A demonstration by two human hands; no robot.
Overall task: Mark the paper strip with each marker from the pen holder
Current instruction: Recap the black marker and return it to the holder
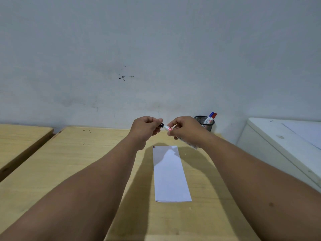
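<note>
A white paper strip [171, 173] lies lengthwise on the wooden table [78, 162], with small red and blue marks at its far left corner. Above its far end, my right hand [185, 128] grips the white barrel of a black-capped marker [167, 128]. My left hand [146, 127] pinches the black cap at the marker's left end. Whether the cap is on or off the barrel is hard to tell. A black mesh pen holder [205, 124] stands at the back right, holding a blue-capped and a red-capped marker [211, 117].
A grey wall rises right behind the table. A white cabinet or appliance [281, 141] stands to the right of the table. A second wooden table [20, 136] sits to the left across a narrow gap.
</note>
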